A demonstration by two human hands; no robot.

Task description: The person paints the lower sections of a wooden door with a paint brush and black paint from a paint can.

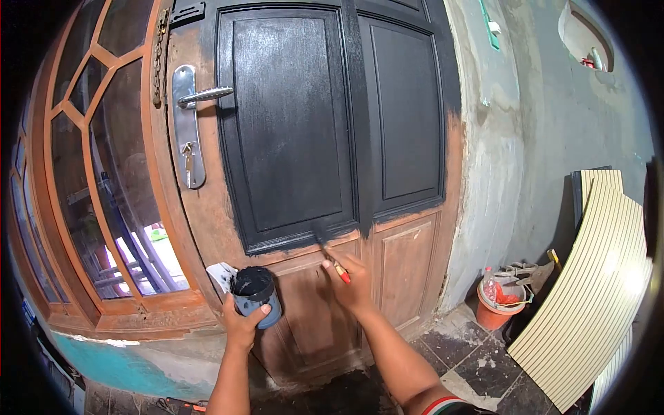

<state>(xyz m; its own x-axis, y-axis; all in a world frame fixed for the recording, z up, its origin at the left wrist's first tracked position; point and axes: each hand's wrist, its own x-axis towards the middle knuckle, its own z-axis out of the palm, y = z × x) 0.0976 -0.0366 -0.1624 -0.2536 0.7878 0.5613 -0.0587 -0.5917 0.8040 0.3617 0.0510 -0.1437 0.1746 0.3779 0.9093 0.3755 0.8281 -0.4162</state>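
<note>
My left hand (243, 324) is wrapped round a small tin of black paint (257, 297), with a white scrap (221, 275) at its rim. In my right hand (349, 282) is a thin paintbrush (340, 272) with a red-tipped handle, its bristles at the lower moulding of the left door panel. The wooden door (290, 124) is black on its upper panels. Bare brown wood shows on the lower panels (407, 266) and along the lock side, where a metal handle (205, 96) sits above a key in the lock.
An orange-framed window (104, 207) stands left of the door. At the right, an orange bucket (495, 311) holding a bottle and other items rests on the tiled floor, beside leaning striped panels (588, 283). The wall (574, 138) has a niche.
</note>
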